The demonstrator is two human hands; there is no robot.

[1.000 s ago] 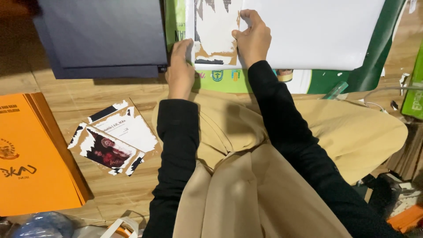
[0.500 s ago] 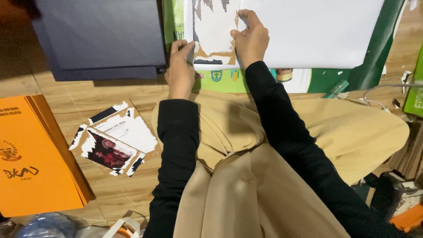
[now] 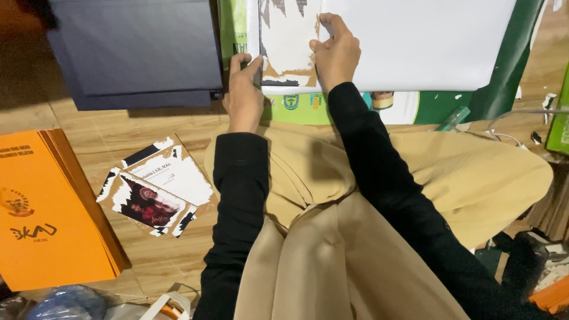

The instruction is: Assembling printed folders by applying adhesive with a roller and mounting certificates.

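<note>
My left hand (image 3: 244,89) lies flat on the lower left corner of the torn strip (image 3: 288,44), fingers together and pressing down, closed on nothing, so the sheet does not slide. My right hand (image 3: 336,50) has its grip pinched on the strip's right edge, thumb and fingertips clamped on the paper where it meets the big white sheet (image 3: 415,41). The strip is white with ragged brown and black patches and lies on the white sheet's left end, straight ahead of my knees on the wooden floor (image 3: 118,130). Under the white sheet shows a green printed sheet (image 3: 504,77) with small crests along its lower border. To the left lies a stack of dark navy boards (image 3: 136,50). Nearer me, a pile of orange folders (image 3: 47,213) sits at the left edge, and beside it two torn cards (image 3: 157,186), one with a dark picture.
</note>
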